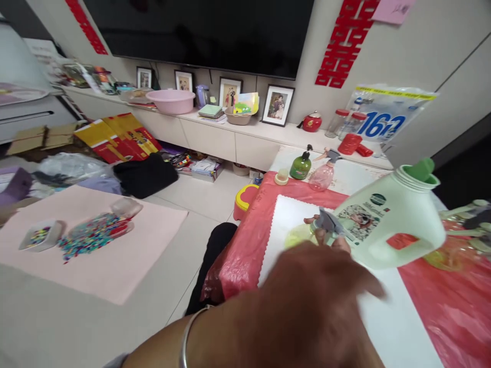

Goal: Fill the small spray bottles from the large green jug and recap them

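My left hand (307, 301), blurred by motion and with a silver bangle on the wrist, reaches forward over a white mat (387, 327) on a red table cover (456, 312). Its fingertips curl round a grey spray head (327, 223) next to a small yellow-green bottle (297, 236). Just beyond, a big pale green detergent jug (387, 225) with a green cap is tilted above the table, cap up to the right. What holds the jug up is hidden. My right hand is out of view.
A green pump bottle (300, 166), a pink spray bottle (324, 174) and a small cream lid (281, 177) stand at the table's far end. On the floor to the left lies a pink sheet (115, 266) with coloured beads (92, 235). A low cabinet (215, 135) runs along the wall.
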The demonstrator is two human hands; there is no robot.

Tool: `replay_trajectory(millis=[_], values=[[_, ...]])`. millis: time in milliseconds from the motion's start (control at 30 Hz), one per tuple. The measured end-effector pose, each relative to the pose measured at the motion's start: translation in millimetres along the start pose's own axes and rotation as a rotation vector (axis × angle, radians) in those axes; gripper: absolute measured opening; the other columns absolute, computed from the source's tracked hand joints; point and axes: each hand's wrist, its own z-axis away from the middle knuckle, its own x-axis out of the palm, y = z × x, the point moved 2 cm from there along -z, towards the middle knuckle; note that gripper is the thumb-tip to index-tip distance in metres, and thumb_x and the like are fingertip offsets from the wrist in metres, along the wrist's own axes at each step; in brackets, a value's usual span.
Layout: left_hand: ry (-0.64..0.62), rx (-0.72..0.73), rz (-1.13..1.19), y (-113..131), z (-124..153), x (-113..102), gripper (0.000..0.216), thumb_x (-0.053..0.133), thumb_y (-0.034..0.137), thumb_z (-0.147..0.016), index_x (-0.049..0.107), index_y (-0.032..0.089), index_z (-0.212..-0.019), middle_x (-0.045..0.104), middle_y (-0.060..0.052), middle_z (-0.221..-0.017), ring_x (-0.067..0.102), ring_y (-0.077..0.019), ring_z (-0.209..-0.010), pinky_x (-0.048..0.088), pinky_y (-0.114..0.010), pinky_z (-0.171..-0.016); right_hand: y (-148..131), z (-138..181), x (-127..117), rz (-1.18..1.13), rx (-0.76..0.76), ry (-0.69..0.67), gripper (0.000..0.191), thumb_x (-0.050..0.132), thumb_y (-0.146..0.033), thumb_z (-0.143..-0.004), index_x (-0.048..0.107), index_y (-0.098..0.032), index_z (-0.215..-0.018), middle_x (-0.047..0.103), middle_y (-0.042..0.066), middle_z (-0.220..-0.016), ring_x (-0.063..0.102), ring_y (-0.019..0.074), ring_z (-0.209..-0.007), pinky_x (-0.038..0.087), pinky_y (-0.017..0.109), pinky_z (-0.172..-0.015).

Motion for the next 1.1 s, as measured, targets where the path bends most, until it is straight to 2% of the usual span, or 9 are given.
replay_trajectory(millis=[67, 100, 200, 300, 433, 567, 833, 933, 1100], values=[[-0.059, 0.072, -0.014, -14.7, -57.3, -12.1, 0.028, 0.047, 0.028, -0.097, 0.072, 0.029, -0.110, 0.077, -0.006, -0.103, 0.074, -0.0265, -0.099, 0.061, -0.046, -0.093, -1.4, -0.2, 0.8, 0.015, 0.001, -0.014, 0.036, 0.065, -0.050, -0.098, 0.069, -0.018, -0.115, 0.068, 0.010, -0.108, 0.067, 0.0241, -0.097, 0.053, 0.036, -0.085], [0.005, 0.060, -0.046, -25.6, -78.7, -17.2, 0.029, 0.047, 0.024, -0.096, 0.069, 0.026, -0.115, 0.076, -0.007, -0.110, 0.072, -0.0266, -0.106, 0.059, -0.048, -0.099, -2.3, -0.5, 1.5, 0.019, -0.003, -0.012, 0.037, 0.064, -0.050, -0.099, 0.069, -0.018, -0.116, 0.068, 0.009, -0.109, 0.067, 0.0235, -0.097, 0.053, 0.036, -0.087], [-0.020, 0.061, -0.051, -60.2, -105.8, -13.5, 0.063, 0.068, 0.030, -0.084, 0.051, 0.018, -0.143, 0.059, -0.017, -0.143, 0.057, -0.0346, -0.135, 0.049, -0.055, -0.114, -4.7, -1.8, 3.8, 0.026, -0.015, -0.005, 0.038, 0.064, -0.051, -0.098, 0.070, -0.017, -0.115, 0.068, 0.009, -0.109, 0.066, 0.0226, -0.099, 0.053, 0.036, -0.089], [-0.078, 0.081, -0.020, -83.3, -101.3, 7.3, 0.083, 0.077, 0.043, -0.082, 0.040, 0.018, -0.151, 0.050, -0.019, -0.153, 0.046, -0.0376, -0.145, 0.041, -0.057, -0.121, -5.6, -3.1, 3.9, 0.039, -0.010, 0.000, 0.036, 0.065, -0.049, -0.097, 0.071, -0.018, -0.113, 0.068, 0.008, -0.108, 0.066, 0.0217, -0.097, 0.053, 0.034, -0.088], [0.029, 0.154, 0.018, -89.0, -97.1, 29.5, 0.070, 0.054, 0.058, -0.099, 0.035, 0.019, -0.155, 0.054, -0.019, -0.151, 0.052, -0.0338, -0.142, 0.041, -0.054, -0.120, -3.6, -3.3, -0.4, 0.039, 0.014, -0.002, 0.037, 0.067, -0.045, -0.094, 0.071, -0.020, -0.121, 0.067, 0.006, -0.110, 0.064, 0.0199, -0.095, 0.052, 0.032, -0.089], [0.063, 0.146, 0.034, -90.6, -97.2, 33.6, 0.079, 0.043, 0.070, -0.098, 0.033, 0.018, -0.156, 0.057, -0.019, -0.149, 0.055, -0.0341, -0.140, 0.044, -0.052, -0.118, -5.5, -0.3, -2.3, 0.012, 0.041, -0.004, 0.035, 0.069, -0.044, -0.092, 0.070, -0.018, -0.116, 0.065, 0.007, -0.113, 0.063, 0.0210, -0.102, 0.052, 0.033, -0.092], [0.074, 0.191, -0.026, -96.9, -94.4, 33.2, 0.060, 0.046, 0.060, -0.102, 0.050, 0.021, -0.147, 0.060, -0.016, -0.146, 0.057, -0.0317, -0.136, 0.047, -0.052, -0.116, -15.3, 2.8, 13.9, -0.022, 0.047, 0.114, 0.041, 0.077, -0.046, -0.083, 0.058, -0.017, -0.104, 0.062, 0.006, -0.099, 0.062, 0.0195, -0.093, 0.054, 0.031, -0.085], [0.086, 0.189, -0.062, -100.7, -95.5, 33.8, 0.054, 0.047, 0.056, -0.103, 0.057, 0.021, -0.141, 0.061, -0.016, -0.144, 0.059, -0.0314, -0.135, 0.049, -0.050, -0.116, -19.4, 0.6, 12.4, -0.003, 0.043, 0.041, 0.037, 0.078, -0.046, -0.086, 0.062, -0.016, -0.100, 0.059, 0.006, -0.097, 0.060, 0.0191, -0.094, 0.052, 0.030, -0.087], [0.068, 0.188, -0.099, -106.5, -95.2, 32.1, 0.053, 0.050, 0.055, -0.102, 0.058, 0.019, -0.141, 0.058, -0.018, -0.148, 0.057, -0.0317, -0.139, 0.048, -0.049, -0.118, -19.7, -0.7, 1.1, -0.067, 0.066, -0.131, 0.040, 0.065, -0.053, -0.098, 0.068, -0.017, -0.115, 0.061, 0.008, -0.111, 0.059, 0.0217, -0.105, 0.051, 0.035, -0.096]])
